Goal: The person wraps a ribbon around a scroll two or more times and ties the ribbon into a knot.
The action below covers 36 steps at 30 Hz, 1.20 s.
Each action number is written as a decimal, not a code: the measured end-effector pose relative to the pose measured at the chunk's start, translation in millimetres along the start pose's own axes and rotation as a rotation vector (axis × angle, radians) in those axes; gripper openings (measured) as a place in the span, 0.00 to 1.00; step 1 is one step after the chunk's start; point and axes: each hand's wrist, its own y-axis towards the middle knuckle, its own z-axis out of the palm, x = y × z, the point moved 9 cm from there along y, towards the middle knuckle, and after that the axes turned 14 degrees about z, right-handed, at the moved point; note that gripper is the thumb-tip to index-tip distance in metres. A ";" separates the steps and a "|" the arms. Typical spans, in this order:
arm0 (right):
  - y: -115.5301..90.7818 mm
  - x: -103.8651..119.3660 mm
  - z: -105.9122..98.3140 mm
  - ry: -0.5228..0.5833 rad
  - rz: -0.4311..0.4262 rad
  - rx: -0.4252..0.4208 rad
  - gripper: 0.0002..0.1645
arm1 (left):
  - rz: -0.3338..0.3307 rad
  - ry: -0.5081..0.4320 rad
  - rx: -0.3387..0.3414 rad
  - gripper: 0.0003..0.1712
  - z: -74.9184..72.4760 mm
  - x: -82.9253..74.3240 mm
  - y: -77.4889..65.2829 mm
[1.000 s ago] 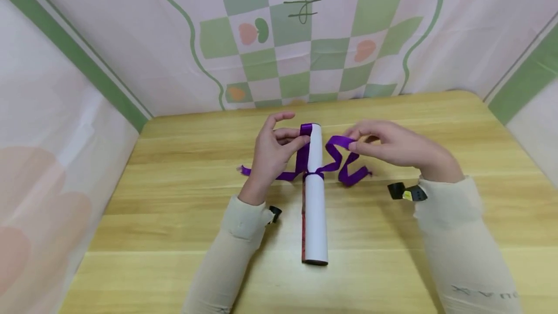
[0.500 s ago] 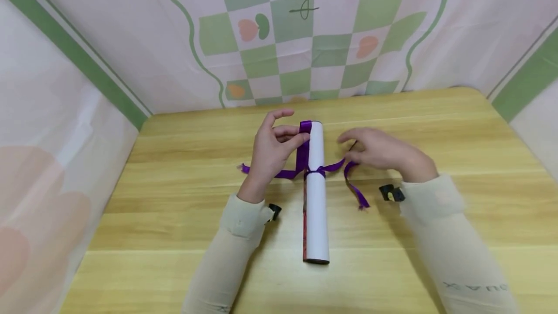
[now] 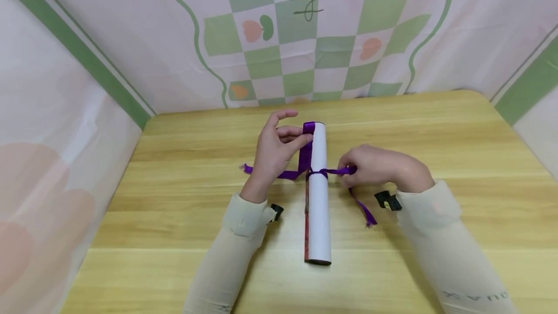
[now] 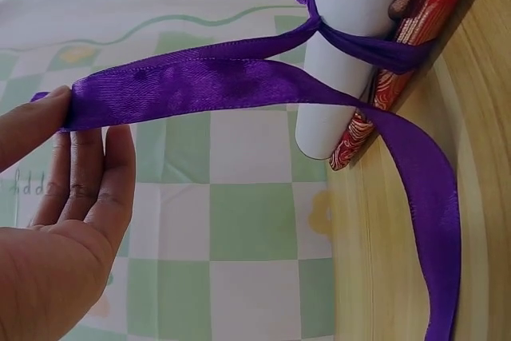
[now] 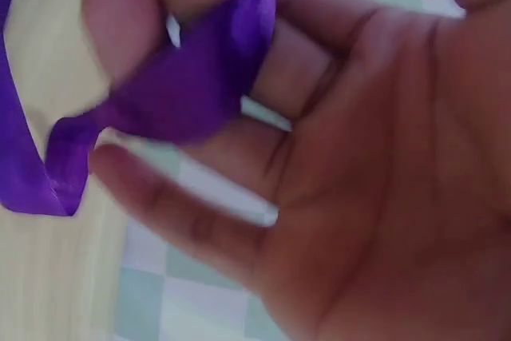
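A white paper roll [image 3: 320, 219], red patterned on its left edge, lies lengthwise on the wooden table. Purple ribbon [image 4: 192, 85] is tied around it above its middle. My left hand [image 3: 273, 151] pinches a raised ribbon loop between thumb and fingers beside the roll's far end, the index finger lifted away. To the right, my right hand [image 3: 377, 168] holds the other ribbon strand, which runs nearly level from the knot. In the right wrist view this ribbon [image 5: 192, 93] crosses the bent fingers, somewhat blurred. One frayed tail [image 3: 364, 211] hangs below that hand.
Another frayed ribbon end [image 3: 247, 169] sticks out left of my left wrist. The wooden table [image 3: 174, 236] meets a checked cloth backdrop [image 3: 279, 38] behind and pale cloth at both sides. Each wrist carries a small black camera mount [image 3: 387, 201].
My right hand has come nearer and toward the roll, shifting its hold on the ribbon. That strand went from wavy to straighter, its tail lower. My left hand keeps its pinch in place.
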 end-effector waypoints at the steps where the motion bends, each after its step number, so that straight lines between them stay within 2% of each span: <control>1: -1.5 -1.1 -2.0 -0.011 0.013 -0.009 0.09 | 0.003 0.002 0.001 0.30 0.1 -0.6 -0.1; 6: -6.9 -7.5 -13.2 -0.006 0.039 -0.068 0.09 | 0.004 0.013 -0.004 0.29 -0.5 -0.7 0.3; 11: -16.3 -13.9 -23.7 0.042 0.013 -0.108 0.12 | -0.004 0.014 -0.001 0.30 -0.4 -0.2 0.2; 13: -20.8 -13.0 -25.1 0.072 -0.016 -0.091 0.14 | -0.007 0.014 0.003 0.30 0.1 -0.6 0.8; 18: -28.5 4.1 -23.1 0.171 -0.163 0.002 0.15 | -0.001 0.019 0.001 0.30 -0.5 -1.4 1.7; 22: -32.5 21.9 -31.2 0.309 -0.326 -0.025 0.09 | 0.004 0.019 -0.008 0.30 -1.7 -1.0 1.3; 25: -34.9 29.9 -38.3 0.409 -0.420 -0.058 0.09 | 0.005 0.023 -0.011 0.30 -2.4 -0.8 1.6; 30: -36.7 34.8 -44.0 0.499 -0.483 -0.068 0.12 | 0.006 0.034 -0.009 0.30 -3.0 -1.2 2.7; 36: -38.0 36.7 -46.7 0.570 -0.519 -0.026 0.16 | -0.011 0.033 -0.005 0.29 -3.5 0.6 3.7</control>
